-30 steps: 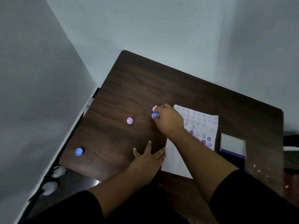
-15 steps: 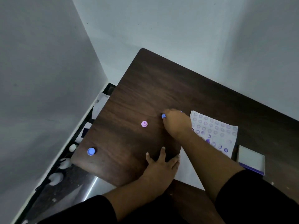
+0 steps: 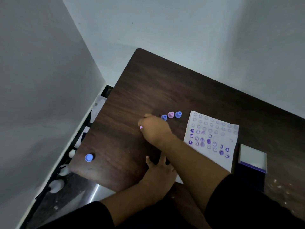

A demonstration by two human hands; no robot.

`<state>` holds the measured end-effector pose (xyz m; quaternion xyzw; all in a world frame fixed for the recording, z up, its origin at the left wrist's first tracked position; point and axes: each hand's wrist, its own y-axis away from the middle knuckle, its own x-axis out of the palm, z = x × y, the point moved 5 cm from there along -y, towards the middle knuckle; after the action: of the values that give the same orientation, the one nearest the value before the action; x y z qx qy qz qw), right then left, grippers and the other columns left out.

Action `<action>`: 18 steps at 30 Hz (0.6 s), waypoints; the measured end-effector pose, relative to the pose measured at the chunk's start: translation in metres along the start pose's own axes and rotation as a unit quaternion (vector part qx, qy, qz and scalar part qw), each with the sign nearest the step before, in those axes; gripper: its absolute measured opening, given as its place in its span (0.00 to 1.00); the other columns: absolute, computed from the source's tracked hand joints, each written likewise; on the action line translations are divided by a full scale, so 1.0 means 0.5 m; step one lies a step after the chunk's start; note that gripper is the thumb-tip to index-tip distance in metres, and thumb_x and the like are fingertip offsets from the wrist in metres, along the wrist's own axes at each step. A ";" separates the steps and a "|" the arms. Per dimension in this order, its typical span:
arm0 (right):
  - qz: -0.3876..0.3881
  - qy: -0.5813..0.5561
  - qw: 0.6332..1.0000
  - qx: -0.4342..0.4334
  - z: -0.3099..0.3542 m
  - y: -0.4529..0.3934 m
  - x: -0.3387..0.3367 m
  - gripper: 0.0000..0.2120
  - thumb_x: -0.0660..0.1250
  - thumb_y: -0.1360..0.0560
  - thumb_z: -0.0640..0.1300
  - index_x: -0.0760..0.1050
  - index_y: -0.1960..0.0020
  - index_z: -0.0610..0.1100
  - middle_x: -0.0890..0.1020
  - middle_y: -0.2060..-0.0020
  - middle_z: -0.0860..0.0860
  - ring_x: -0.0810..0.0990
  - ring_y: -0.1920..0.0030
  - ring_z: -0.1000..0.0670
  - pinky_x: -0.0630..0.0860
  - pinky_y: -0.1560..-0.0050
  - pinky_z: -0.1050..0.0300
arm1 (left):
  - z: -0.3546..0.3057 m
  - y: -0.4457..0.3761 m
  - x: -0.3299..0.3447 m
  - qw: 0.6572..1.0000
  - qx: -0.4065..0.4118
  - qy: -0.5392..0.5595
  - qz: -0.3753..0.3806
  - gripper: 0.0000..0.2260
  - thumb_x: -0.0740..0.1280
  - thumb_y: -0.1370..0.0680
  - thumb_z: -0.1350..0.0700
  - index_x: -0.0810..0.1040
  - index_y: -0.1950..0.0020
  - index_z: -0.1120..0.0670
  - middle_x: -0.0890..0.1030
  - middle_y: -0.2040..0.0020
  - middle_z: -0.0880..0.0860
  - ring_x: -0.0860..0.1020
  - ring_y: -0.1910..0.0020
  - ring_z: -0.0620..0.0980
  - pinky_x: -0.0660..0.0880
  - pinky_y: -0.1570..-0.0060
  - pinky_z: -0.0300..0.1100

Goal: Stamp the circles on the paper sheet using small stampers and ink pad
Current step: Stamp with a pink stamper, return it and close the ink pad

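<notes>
1. While the right hand [image 3: 154, 129] crosses to the table's middle, its fingers are curled closed on a pink stamper [image 3: 141, 128]; only a sliver of that stamper shows at the hand's 9 o'clock edge.
2. Left hand [image 3: 160, 171] lies flat, fingers spread, holding nothing, near the table's [image 3: 148, 83] front edge; the right forearm crosses over it.
3. Three stampers stand in a row at 2 o'clock from the right hand: blue [image 3: 164, 117], pink [image 3: 171, 115], blue [image 3: 178, 114], close together; whether they touch is unclear.
4. A lone blue stamper [image 3: 89, 157] sits near the table's left front corner, close to the edge.
5. Paper sheet [image 3: 212, 138] lies at 3 o'clock from the right hand; its lower rows carry purple stamps, upper circles look faint. Its near corner is hidden by the forearm.
6. Ink pad [image 3: 252, 158] sits just right of the sheet.
7. Open tabletop runs toward 12 o'clock; walls close in beyond the far and left edges.
</notes>
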<state>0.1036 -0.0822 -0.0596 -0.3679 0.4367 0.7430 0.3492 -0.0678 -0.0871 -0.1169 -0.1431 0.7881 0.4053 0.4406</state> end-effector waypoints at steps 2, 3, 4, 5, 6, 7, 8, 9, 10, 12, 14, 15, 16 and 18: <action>-0.020 -0.015 1.000 0.016 -0.004 0.013 -0.001 0.06 0.64 0.20 0.42 0.79 0.45 0.46 0.76 0.38 0.45 0.81 0.48 0.43 0.77 0.56 0.49 | 0.000 0.003 -0.001 1.000 0.001 -0.012 0.014 0.27 0.59 0.16 0.51 0.54 0.19 0.52 0.52 0.18 0.56 0.44 0.22 0.67 0.52 0.43 0.88; -0.037 -0.034 0.998 0.026 -0.010 0.025 -0.004 0.07 0.64 0.19 0.43 0.79 0.44 0.46 0.76 0.39 0.45 0.81 0.48 0.44 0.79 0.54 0.48 | -0.001 0.004 -0.002 1.000 0.004 -0.020 0.018 0.27 0.57 0.16 0.53 0.53 0.18 0.52 0.51 0.18 0.56 0.43 0.22 0.68 0.53 0.43 0.88; -0.055 -0.055 0.996 0.036 -0.020 0.043 -0.008 0.08 0.64 0.19 0.44 0.79 0.42 0.46 0.77 0.39 0.46 0.81 0.48 0.45 0.80 0.51 0.49 | -0.002 0.005 -0.005 0.999 0.008 -0.027 0.022 0.27 0.57 0.17 0.54 0.53 0.18 0.53 0.51 0.18 0.55 0.43 0.22 0.68 0.54 0.43 0.87; -0.072 -0.079 0.993 0.049 -0.033 0.065 -0.010 0.09 0.64 0.18 0.45 0.79 0.40 0.46 0.78 0.38 0.46 0.81 0.47 0.46 0.79 0.49 0.51 | 0.000 0.007 -0.008 0.999 0.011 -0.037 0.027 0.28 0.58 0.17 0.54 0.53 0.19 0.53 0.51 0.19 0.55 0.43 0.22 0.69 0.56 0.43 0.87; -0.092 -0.109 0.987 0.069 -0.054 0.096 -0.012 0.09 0.65 0.18 0.45 0.80 0.40 0.47 0.78 0.38 0.46 0.81 0.47 0.47 0.77 0.49 0.53 | -0.001 0.008 -0.011 0.998 0.015 -0.051 0.034 0.29 0.60 0.17 0.53 0.53 0.19 0.53 0.51 0.19 0.54 0.43 0.23 0.70 0.58 0.44 0.86; -0.114 -0.138 0.980 0.089 -0.079 0.133 -0.014 0.08 0.65 0.18 0.45 0.81 0.42 0.47 0.78 0.40 0.47 0.80 0.49 0.49 0.75 0.50 0.55 | -0.002 0.009 -0.014 0.997 0.017 -0.067 0.042 0.31 0.62 0.18 0.52 0.52 0.18 0.53 0.51 0.19 0.53 0.43 0.23 0.70 0.59 0.44 0.86; -0.137 -0.160 0.971 0.110 -0.106 0.174 -0.016 0.08 0.66 0.19 0.45 0.82 0.44 0.47 0.78 0.43 0.48 0.79 0.50 0.50 0.75 0.51 0.56 | -0.002 0.010 -0.017 0.995 0.017 -0.081 0.048 0.33 0.63 0.19 0.51 0.51 0.18 0.52 0.49 0.18 0.52 0.43 0.23 0.71 0.59 0.44 0.86; -0.156 -0.175 0.963 0.133 -0.136 0.218 -0.017 0.08 0.67 0.19 0.44 0.83 0.45 0.46 0.78 0.45 0.48 0.79 0.51 0.50 0.75 0.50 0.55 | -0.003 0.009 -0.022 0.995 0.015 -0.085 0.056 0.35 0.65 0.19 0.51 0.48 0.18 0.50 0.46 0.18 0.50 0.43 0.23 0.72 0.59 0.44 0.86; -0.171 -0.187 0.954 0.159 -0.167 0.261 -0.016 0.08 0.68 0.20 0.42 0.83 0.44 0.44 0.79 0.47 0.47 0.79 0.51 0.50 0.74 0.48 0.56 | -0.002 0.009 -0.026 0.994 0.011 -0.084 0.067 0.36 0.65 0.19 0.52 0.46 0.17 0.49 0.43 0.17 0.47 0.43 0.22 0.72 0.59 0.44 0.86; -0.194 -0.186 0.937 0.222 -0.237 0.354 -0.012 0.09 0.69 0.20 0.41 0.84 0.43 0.43 0.80 0.48 0.46 0.79 0.49 0.49 0.73 0.46 0.60 | -0.005 0.007 -0.031 0.992 0.011 -0.080 0.098 0.39 0.66 0.19 0.53 0.42 0.17 0.47 0.37 0.18 0.44 0.41 0.22 0.72 0.58 0.43 0.86; -0.206 -0.180 0.917 0.291 -0.310 0.447 -0.005 0.09 0.69 0.20 0.44 0.84 0.42 0.43 0.80 0.47 0.47 0.80 0.49 0.50 0.72 0.46 0.61 | -0.007 0.005 -0.034 0.990 0.013 -0.092 0.109 0.43 0.69 0.20 0.52 0.41 0.18 0.47 0.35 0.19 0.42 0.41 0.22 0.71 0.59 0.42 0.85; -0.207 -0.183 0.906 0.321 -0.344 0.488 -0.001 0.10 0.69 0.19 0.46 0.84 0.42 0.44 0.81 0.47 0.48 0.80 0.50 0.51 0.73 0.46 0.60 | -0.003 0.007 -0.035 0.989 0.010 -0.098 0.108 0.44 0.70 0.21 0.51 0.40 0.18 0.47 0.34 0.19 0.41 0.41 0.22 0.71 0.61 0.42 0.85; -0.206 -0.182 0.895 0.351 -0.378 0.530 0.003 0.10 0.69 0.19 0.47 0.84 0.41 0.45 0.81 0.47 0.49 0.80 0.50 0.52 0.73 0.46 0.59 | -0.004 0.008 -0.035 0.989 0.009 -0.102 0.107 0.45 0.71 0.22 0.50 0.40 0.18 0.46 0.34 0.19 0.41 0.42 0.22 0.70 0.62 0.42 0.84; -0.204 -0.168 0.877 0.402 -0.435 0.600 0.004 0.09 0.68 0.19 0.49 0.84 0.43 0.47 0.83 0.49 0.49 0.79 0.53 0.53 0.74 0.49 0.57 | -0.004 0.009 -0.034 0.988 0.009 -0.107 0.108 0.45 0.71 0.22 0.49 0.39 0.18 0.46 0.33 0.19 0.40 0.42 0.22 0.69 0.63 0.40 0.82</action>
<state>-0.0968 -0.3914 -0.0195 -0.1467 0.5480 0.4663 0.6788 -0.0620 -0.0883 -0.1004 -0.0087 0.7513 0.4562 0.4769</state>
